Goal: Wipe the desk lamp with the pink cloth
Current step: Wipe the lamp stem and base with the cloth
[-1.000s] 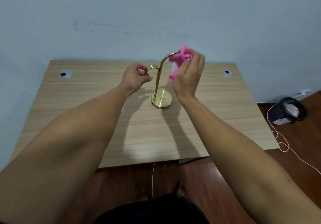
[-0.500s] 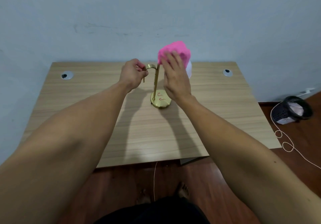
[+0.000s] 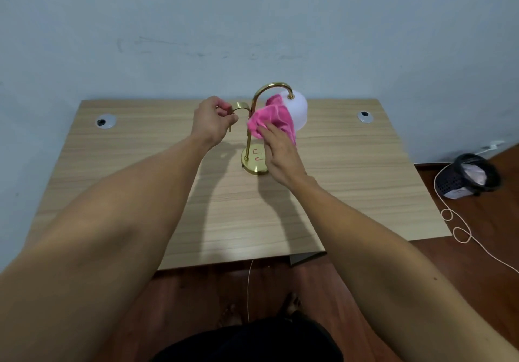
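Note:
A brass desk lamp [image 3: 255, 165] with a round base, a curved neck and a white dome shade [image 3: 298, 109] stands at the middle of the wooden desk [image 3: 351, 170]. My left hand [image 3: 214, 121] is closed around the lamp's short curved handle on its left side. My right hand [image 3: 278, 151] presses the pink cloth [image 3: 271, 119] against the upper stem and the near side of the shade. The hand hides the right part of the base.
Two round cable grommets [image 3: 105, 121] [image 3: 365, 116] sit near the desk's back corners, close to the pale wall. A black waste basket [image 3: 467, 176] lies tipped on the wooden floor at right, with a thin white cord [image 3: 455, 229] looping beside it.
My right hand with the pink cloth has come down from the top of the shade to the stem and the shade's near side. The left hand has stayed on the handle.

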`<state>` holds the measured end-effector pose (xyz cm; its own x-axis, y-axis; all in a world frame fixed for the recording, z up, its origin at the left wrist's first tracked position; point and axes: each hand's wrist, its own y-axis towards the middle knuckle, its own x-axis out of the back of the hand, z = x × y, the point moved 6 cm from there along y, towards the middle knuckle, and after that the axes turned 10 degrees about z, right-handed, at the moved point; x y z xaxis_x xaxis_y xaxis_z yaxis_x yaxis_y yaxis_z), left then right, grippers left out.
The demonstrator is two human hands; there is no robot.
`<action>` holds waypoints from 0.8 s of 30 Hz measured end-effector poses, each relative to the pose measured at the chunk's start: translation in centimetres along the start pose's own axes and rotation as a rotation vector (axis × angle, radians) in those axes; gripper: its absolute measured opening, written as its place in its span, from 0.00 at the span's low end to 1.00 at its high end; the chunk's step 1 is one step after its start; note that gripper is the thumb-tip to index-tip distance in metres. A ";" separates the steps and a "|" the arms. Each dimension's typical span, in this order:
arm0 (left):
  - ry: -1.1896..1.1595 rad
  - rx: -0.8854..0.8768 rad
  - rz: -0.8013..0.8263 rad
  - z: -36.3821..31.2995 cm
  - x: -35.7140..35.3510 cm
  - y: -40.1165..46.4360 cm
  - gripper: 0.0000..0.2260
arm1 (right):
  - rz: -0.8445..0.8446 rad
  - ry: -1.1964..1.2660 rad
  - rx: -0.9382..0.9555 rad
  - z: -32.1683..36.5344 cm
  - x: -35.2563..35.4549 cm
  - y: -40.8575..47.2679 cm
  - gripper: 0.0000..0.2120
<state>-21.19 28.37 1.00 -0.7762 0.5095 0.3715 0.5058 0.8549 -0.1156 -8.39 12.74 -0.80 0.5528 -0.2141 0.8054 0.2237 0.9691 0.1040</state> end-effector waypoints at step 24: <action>0.196 0.004 -0.080 5.7 -9.6 0.9 0.09 | 0.129 0.503 -0.459 -13.3 -5.2 6.4 0.17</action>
<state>-15.46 24.80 -7.87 -0.7259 0.4113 0.5513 0.4436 0.8925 -0.0818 0.83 18.44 -12.11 0.8779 -0.2386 0.4151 0.3868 0.8644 -0.3212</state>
